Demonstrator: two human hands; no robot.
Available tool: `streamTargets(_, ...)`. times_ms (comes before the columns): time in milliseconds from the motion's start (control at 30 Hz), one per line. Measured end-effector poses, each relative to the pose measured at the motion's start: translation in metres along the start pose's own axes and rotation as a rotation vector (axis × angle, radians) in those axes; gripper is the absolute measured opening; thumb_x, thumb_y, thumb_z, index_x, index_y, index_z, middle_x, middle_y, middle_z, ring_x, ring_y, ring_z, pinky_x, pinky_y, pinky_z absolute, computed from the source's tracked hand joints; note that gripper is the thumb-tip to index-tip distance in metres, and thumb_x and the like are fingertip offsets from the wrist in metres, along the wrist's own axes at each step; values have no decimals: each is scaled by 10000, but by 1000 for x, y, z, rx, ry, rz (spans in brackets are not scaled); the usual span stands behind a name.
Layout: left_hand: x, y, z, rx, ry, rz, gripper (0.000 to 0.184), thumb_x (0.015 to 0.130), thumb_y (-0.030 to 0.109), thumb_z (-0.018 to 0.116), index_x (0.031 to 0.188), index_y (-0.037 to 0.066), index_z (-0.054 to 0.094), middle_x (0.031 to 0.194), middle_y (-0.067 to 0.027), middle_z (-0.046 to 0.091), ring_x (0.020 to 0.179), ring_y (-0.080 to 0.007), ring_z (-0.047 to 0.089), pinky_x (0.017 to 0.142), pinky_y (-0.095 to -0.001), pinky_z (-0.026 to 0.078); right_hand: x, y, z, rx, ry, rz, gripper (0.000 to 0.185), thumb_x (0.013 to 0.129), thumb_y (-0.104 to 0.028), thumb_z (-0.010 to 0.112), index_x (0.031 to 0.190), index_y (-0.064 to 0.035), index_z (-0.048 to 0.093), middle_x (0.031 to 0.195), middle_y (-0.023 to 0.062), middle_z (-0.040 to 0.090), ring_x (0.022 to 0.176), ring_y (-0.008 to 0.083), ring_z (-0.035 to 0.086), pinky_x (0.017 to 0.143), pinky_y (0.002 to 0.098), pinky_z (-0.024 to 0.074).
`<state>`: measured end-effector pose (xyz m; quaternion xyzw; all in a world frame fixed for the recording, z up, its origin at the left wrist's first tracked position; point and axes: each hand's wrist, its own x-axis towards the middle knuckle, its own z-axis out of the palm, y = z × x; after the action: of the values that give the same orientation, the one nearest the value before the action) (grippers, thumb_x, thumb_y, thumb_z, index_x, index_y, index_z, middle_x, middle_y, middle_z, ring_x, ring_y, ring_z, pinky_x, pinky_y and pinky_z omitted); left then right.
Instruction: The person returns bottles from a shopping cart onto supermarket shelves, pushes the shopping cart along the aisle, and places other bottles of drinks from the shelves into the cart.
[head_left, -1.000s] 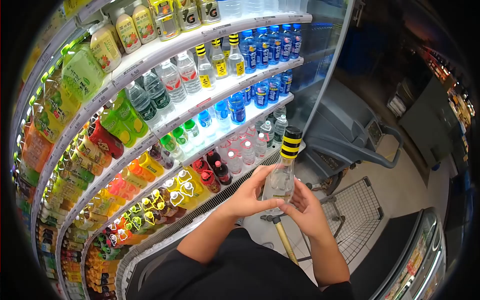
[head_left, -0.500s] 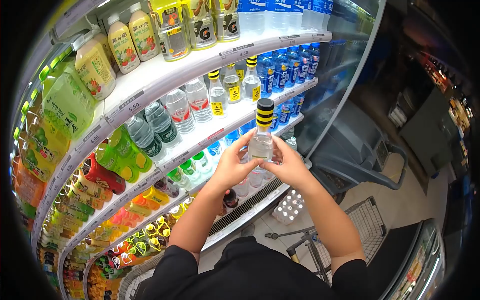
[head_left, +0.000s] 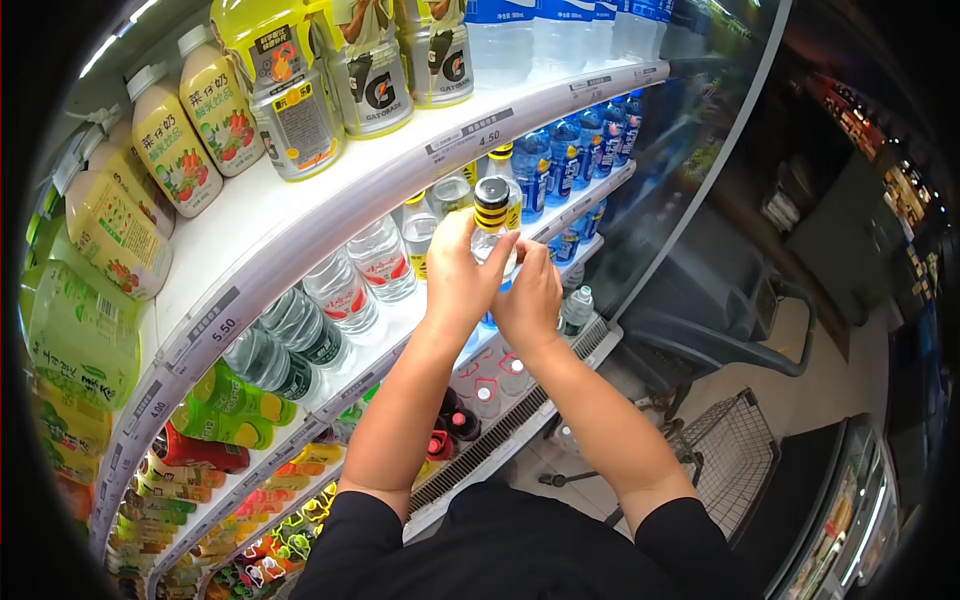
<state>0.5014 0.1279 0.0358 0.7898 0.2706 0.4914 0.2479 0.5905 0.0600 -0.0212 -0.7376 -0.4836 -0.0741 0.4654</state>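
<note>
A clear bottle (head_left: 491, 205) with a black cap and a yellow-and-black striped neck stands nearly upright between my hands, in front of the middle shelf. My left hand (head_left: 462, 275) wraps around its left side, and my right hand (head_left: 530, 295) is closed on it from the right and below. The fingers cover most of the bottle's lower body. Right behind it, similar clear bottles with yellow labels (head_left: 420, 232) stand on the shelf. Clear water bottles with red labels (head_left: 382, 260) are to the left of my left hand.
Gatorade bottles (head_left: 372, 85) and milk drinks (head_left: 172, 150) fill the upper shelf, whose front edge (head_left: 330, 230) juts out at left. Blue-labelled bottles (head_left: 565, 145) stand at right. A wire cart (head_left: 735, 440) and a grey bin-like container (head_left: 700, 275) are on the right.
The bottle has moved up and slightly left, closer to the shelf, with both hands. My fingers now cover more of its body. The view has come nearer to the shelves.
</note>
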Motion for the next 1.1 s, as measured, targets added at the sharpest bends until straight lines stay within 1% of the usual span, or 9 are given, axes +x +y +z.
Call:
streamTargets(167, 5, -17, -23, -547, -293, -121, 422, 963, 111, 710, 1343, -15, 578, 1210, -94, 674, 1144, -179, 631, 1033, -378, 483, 4, 15, -35, 149, -29, -179, 945, 709, -274, 920, 1447, 36, 417, 1211, 168, 620, 997, 284, 634, 847, 398, 502)
streamTargets(233, 6, -22, -28, -790, -484, -209, 474, 986, 111, 670, 1418, 2, 508, 1246, -96, 658, 1201, -186, 603, 1081, -385, 444, 13, 17, -57, 355, -680, 93, 910, 732, -269, 893, 1471, 13, 441, 1180, 166, 641, 879, 228, 641, 758, 352, 520)
streamTargets(367, 13, -22, -24, -946, -589, -207, 506, 1002, 124, 648, 1457, 12, 459, 1313, -118, 623, 1242, -202, 579, 1102, -415, 429, 15, 7, -66, 323, -616, 121, 925, 739, -290, 909, 1485, 7, 451, 811, 51, 616, 682, 118, 579, 620, 295, 473)
streamTargets(433, 16, -25, -17, -964, -558, -222, 532, 991, 85, 653, 1472, 14, 438, 1342, -127, 607, 1269, -216, 568, 1123, -417, 419, 21, 5, -65, 321, -616, 154, 916, 731, -288, 908, 1476, 0, 459, 803, 57, 606, 688, 130, 581, 626, 299, 476)
streamTargets(500, 17, -29, -7, -662, -368, -34, 514, 973, 36, 665, 1447, 3, 471, 1351, -127, 606, 1283, -230, 569, 1140, -407, 415, 22, 7, -56, 262, -474, 126, 885, 739, -266, 897, 1465, -6, 463, 819, 69, 631, 673, 151, 576, 627, 308, 480)
streamTargets(533, 17, -14, -8, -478, -218, 32, 387, 944, 82, 703, 1285, -44, 572, 1229, -174, 646, 1128, -258, 646, 994, -403, 510, 24, 14, -46, 267, -426, 73, 864, 749, -241, 888, 1462, -8, 457, 903, 102, 674, 693, 181, 609, 646, 328, 498)
streamTargets(633, 22, -8, -21, -101, -229, 130, 483, 914, -10, 715, 1368, -26, 551, 1282, -170, 644, 1184, -242, 657, 1038, -374, 527, 35, 15, -32, 315, -434, 18, 839, 773, -236, 874, 1465, -31, 445, 1028, 151, 705, 788, 263, 668, 726, 398, 537)
streamTargets(1033, 29, -19, -5, 39, 68, 10, 596, 900, 15, 719, 1437, -73, 474, 1172, -241, 699, 1098, -331, 707, 973, -400, 573, 70, 26, -2, 266, -599, 41, 877, 748, -250, 891, 1476, -19, 460, 1257, 196, 668, 911, 321, 706, 849, 412, 557)
streamTargets(1100, 29, -23, 0, 198, 191, 146, 569, 882, 25, 722, 1389, -96, 494, 1220, -308, 639, 1121, -440, 650, 949, -465, 526, 72, 31, 7, 199, -519, -95, 892, 739, -251, 893, 1476, 6, 461, 1296, 207, 644, 963, 345, 702, 885, 419, 552)
